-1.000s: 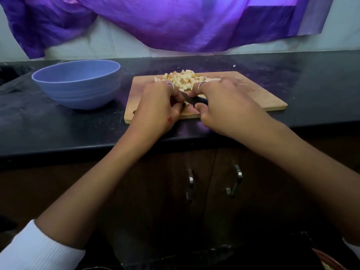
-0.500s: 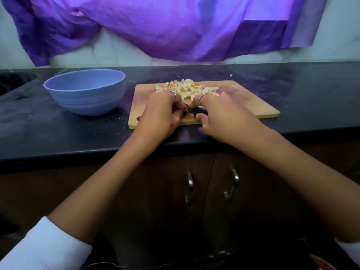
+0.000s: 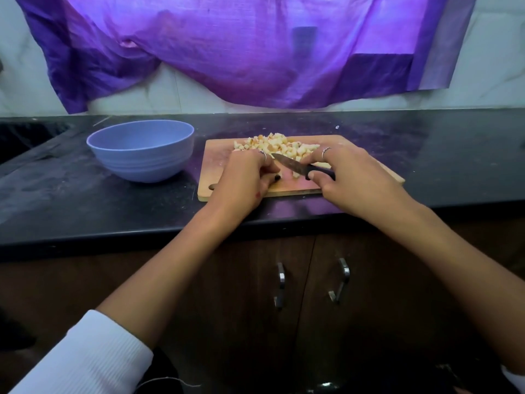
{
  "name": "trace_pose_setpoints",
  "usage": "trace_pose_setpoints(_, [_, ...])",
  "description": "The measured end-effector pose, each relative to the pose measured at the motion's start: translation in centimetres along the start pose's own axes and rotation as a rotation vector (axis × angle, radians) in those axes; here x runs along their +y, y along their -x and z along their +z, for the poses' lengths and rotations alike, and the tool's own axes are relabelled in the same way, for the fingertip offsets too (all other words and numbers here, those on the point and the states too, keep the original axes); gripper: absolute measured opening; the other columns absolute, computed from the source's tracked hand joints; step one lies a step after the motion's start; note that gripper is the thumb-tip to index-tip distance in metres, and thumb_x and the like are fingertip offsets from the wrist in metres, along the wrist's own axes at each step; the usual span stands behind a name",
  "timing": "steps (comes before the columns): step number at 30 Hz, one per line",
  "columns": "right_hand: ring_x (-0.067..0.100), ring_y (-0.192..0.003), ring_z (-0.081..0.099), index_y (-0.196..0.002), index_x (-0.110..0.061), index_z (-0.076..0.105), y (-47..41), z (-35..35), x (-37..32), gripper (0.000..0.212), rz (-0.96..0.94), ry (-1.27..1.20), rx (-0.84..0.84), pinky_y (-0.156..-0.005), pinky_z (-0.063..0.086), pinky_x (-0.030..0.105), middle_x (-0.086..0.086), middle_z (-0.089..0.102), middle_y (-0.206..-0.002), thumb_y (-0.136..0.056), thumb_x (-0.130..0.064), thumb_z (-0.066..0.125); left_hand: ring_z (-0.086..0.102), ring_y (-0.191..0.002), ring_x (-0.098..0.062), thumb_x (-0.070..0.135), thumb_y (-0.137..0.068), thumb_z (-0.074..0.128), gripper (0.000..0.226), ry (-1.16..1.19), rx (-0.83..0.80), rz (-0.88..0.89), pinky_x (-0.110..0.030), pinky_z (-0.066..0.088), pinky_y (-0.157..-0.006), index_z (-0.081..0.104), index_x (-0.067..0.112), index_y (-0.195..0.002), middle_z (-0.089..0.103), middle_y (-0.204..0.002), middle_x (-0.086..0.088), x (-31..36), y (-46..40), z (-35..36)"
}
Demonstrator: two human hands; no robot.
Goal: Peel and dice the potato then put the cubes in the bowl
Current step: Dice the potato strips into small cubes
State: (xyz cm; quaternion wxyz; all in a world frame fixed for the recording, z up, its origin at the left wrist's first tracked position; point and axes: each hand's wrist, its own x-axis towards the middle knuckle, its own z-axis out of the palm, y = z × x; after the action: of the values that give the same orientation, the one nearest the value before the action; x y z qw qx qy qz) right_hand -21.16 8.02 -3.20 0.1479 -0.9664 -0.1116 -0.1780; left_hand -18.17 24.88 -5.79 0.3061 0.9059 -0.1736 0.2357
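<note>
A dark tabletop [image 3: 426, 166] carries an empty bowl [image 3: 140, 150] at left and a board [image 3: 216, 163] to its right. Potato cubes [image 3: 277, 145] pile at the board's far edge. The right hand [image 3: 349, 177] grips a knife [image 3: 295, 166]; the left hand [image 3: 247, 177] curls beside the blade, its hold unclear.

A single head-worn wide-angle camera looks forward and steeply down from above the near edge of the black counter [image 3: 85, 200], facing the tiled back wall draped with purple cloth [image 3: 241, 52]. It sits close, so both forearms run up from the bottom corners to the cutting board [image 3: 216, 163] at the counter's middle, and the cabinet doors [image 3: 309, 294] below the near edge fill the lower frame. No second view shares the scene.
</note>
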Motion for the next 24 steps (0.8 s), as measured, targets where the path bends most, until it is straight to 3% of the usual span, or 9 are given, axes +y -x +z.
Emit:
trace_pose_setpoints(2, [0.020, -0.110, 0.053, -0.126, -0.032, 0.059, 0.2, 0.3, -0.1, 0.033, -0.011, -0.012, 0.000, -0.089, 0.048, 0.036, 0.001, 0.055, -0.129, -0.093, -0.029, 0.055, 0.062, -0.091, -0.020, 0.010, -0.088, 0.065, 0.016, -0.021, 0.003, -0.003, -0.018, 0.043, -0.081, 0.073, 0.005, -0.102, 0.071, -0.100, -0.011, 0.1, 0.0, -0.1])
trace_pose_setpoints(5, [0.020, -0.113, 0.052, -0.127, -0.033, 0.057, 0.2, 0.5, 0.0, 0.033, 0.009, -0.019, -0.012, -0.092, 0.048, 0.038, 0.003, 0.054, -0.131, -0.094, -0.031, 0.055, 0.062, -0.090, -0.023, 0.013, -0.090, 0.063, 0.017, -0.068, -0.009, -0.011, -0.021, 0.041, -0.076, 0.074, 0.005, -0.100, 0.071, -0.096, -0.014, 0.1, -0.1, -0.1])
trace_pose_setpoints(8, [0.019, -0.119, 0.049, -0.128, -0.032, 0.057, 0.3, 0.2, 0.1, 0.034, 0.023, -0.025, -0.008, -0.095, 0.046, 0.036, 0.002, 0.050, -0.137, -0.094, -0.029, 0.056, 0.061, -0.090, -0.022, 0.014, -0.089, 0.064, 0.017, -0.084, -0.011, -0.017, -0.018, 0.036, -0.072, 0.074, 0.006, -0.101, 0.071, -0.097, -0.012, -0.2, -0.2, 0.0])
trace_pose_setpoints(14, [0.022, -0.106, 0.056, -0.133, -0.028, 0.055, 1.0, 0.2, -0.5, 0.037, 0.059, -0.063, -0.078, -0.090, 0.049, 0.038, 0.006, 0.053, -0.132, -0.095, -0.029, 0.053, 0.058, -0.087, -0.012, 0.017, -0.089, 0.065, 0.020, -0.035, -0.024, -0.064, -0.018, 0.041, -0.077, 0.073, 0.010, -0.105, 0.071, -0.102, -0.006, -0.3, -0.3, -0.1])
trace_pose_setpoints(19, [0.023, -0.116, 0.051, -0.132, -0.028, 0.055, 1.4, 0.0, -0.9, 0.037, 0.051, -0.057, -0.062, -0.095, 0.045, 0.038, 0.005, 0.052, -0.134, -0.095, -0.028, 0.052, 0.055, -0.081, -0.007, 0.021, -0.087, 0.068, 0.020, -0.047, 0.016, -0.057, -0.009, 0.035, -0.065, 0.073, 0.012, -0.103, 0.069, -0.094, -0.002, -0.5, -0.2, -0.2])
trace_pose_setpoints(24, [0.023, -0.114, 0.053, -0.131, -0.030, 0.055, 1.5, -0.4, -1.0, 0.036, 0.031, -0.047, -0.058, -0.093, 0.046, 0.038, 0.006, 0.052, -0.133, -0.095, -0.029, 0.053, 0.053, -0.079, -0.008, 0.023, -0.086, 0.069, 0.017, -0.089, 0.038, -0.050, -0.012, 0.032, -0.063, 0.074, 0.011, -0.096, 0.065, -0.087, 0.000, -0.4, -0.1, -0.3])
